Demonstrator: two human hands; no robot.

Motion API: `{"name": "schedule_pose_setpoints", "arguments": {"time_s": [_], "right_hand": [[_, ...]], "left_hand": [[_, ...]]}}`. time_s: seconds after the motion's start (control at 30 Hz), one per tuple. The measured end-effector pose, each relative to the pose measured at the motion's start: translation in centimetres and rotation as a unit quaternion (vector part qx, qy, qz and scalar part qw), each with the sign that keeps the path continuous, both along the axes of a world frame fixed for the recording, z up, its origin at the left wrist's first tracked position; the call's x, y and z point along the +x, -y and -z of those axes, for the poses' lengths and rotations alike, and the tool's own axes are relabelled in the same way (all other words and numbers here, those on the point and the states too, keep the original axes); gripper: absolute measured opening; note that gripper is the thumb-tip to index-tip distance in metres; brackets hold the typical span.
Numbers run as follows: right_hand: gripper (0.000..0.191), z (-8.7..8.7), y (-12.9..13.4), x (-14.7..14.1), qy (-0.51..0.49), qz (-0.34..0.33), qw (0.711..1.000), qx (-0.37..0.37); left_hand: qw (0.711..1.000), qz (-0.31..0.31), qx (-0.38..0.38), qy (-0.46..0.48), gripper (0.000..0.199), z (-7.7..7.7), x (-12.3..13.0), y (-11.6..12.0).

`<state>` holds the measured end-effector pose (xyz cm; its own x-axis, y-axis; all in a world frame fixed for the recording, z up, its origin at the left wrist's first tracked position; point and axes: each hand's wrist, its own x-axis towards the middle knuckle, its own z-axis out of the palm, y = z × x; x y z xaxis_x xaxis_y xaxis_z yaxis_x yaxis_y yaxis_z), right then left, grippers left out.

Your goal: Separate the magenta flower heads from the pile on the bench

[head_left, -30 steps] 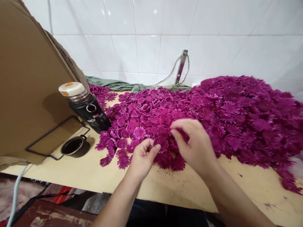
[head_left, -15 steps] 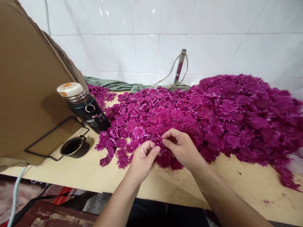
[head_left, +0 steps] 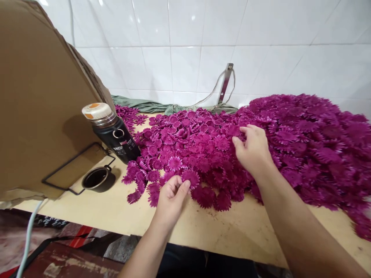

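Note:
A wide heap of magenta artificial flower pieces (head_left: 292,154) covers much of the wooden table, highest at the right. My left hand (head_left: 174,197) pinches a magenta flower piece (head_left: 190,178) between thumb and index finger at the heap's front edge. Farther right and back, my right hand (head_left: 251,148) is over the heap, thumb and fingers apart, with its fingertips beside a flower piece (head_left: 234,130). Nothing shows clearly held in it.
At the left, a black bottle (head_left: 116,135) with a white lid leans near a cardboard sheet (head_left: 43,96). A small dark cup (head_left: 98,179) sits in front, by a black wire frame (head_left: 66,164). A metal bracket (head_left: 225,83) stands against the tiled wall.
My right hand has moved away from my left, to the right and back over the heap, and its fingers have spread. My left hand stays near the front edge. The view has shifted slightly.

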<state>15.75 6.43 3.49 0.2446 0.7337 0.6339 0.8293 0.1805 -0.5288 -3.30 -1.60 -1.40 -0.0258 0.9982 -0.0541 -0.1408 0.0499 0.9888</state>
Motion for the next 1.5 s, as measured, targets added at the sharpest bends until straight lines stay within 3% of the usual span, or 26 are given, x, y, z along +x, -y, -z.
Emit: {"name": "schedule_pose_setpoints", "arguments": {"time_s": [0.07,0.13,0.23,0.3,0.4,0.47,0.6,0.73,0.93,1.2,1.4,1.5], "right_hand": [[0.022,-0.1,2.2,-1.1,0.034,-0.049,0.998,-0.021],[0.016,-0.1,4.5,-2.9,0.014,-0.18,0.979,-0.091],[0.01,0.2,6.6,-5.1,-0.101,-0.336,0.903,-0.249],[0.004,0.7,6.7,-5.8,-0.197,-0.361,0.86,-0.302],[0.004,1.5,5.8,-5.6,-0.28,-0.373,0.832,-0.3],[0.01,1.8,5.0,-5.0,-0.296,-0.35,0.845,-0.275],[0.013,1.1,4.6,-3.8,-0.273,-0.263,0.898,-0.223],[0.008,0.4,5.8,-4.8,-0.203,-0.341,0.871,-0.29],[0.008,1.9,6.1,-6.4,-0.283,-0.367,0.844,-0.271],[0.016,0.8,4.1,-4.6,-0.38,-0.263,0.864,-0.2],[0.013,1.0,3.1,-5.9,-0.346,-0.228,0.899,-0.144],[0.011,0.8,2.0,-6.3,-0.282,-0.203,0.931,-0.111]], "left_hand": [[1.0,-0.004,-0.001,-0.002,0.05,0.1,0.1,-0.6],[1.0,0.017,0.008,-0.009,0.052,0.0,0.4,-1.2],[0.999,0.042,0.011,0.002,0.054,0.0,0.7,-1.5],[0.999,0.04,0.001,0.018,0.053,0.2,0.8,-1.4],[0.999,0.041,0.005,0.018,0.053,0.3,0.6,-0.9],[0.998,0.05,0.023,0.007,0.053,0.1,0.4,-0.6],[0.998,0.052,0.041,-0.011,0.054,-0.5,0.0,-0.2],[0.999,0.037,0.015,-0.001,0.054,-0.3,-0.1,-0.6],[0.998,0.04,0.034,-0.019,0.049,0.2,0.0,-0.6],[0.996,0.044,0.069,-0.036,0.043,-0.4,0.5,0.0],[0.997,0.024,0.066,-0.03,0.041,-0.7,0.9,-0.3],[0.996,0.008,0.082,-0.043,0.039,-0.9,0.6,0.1]]}}
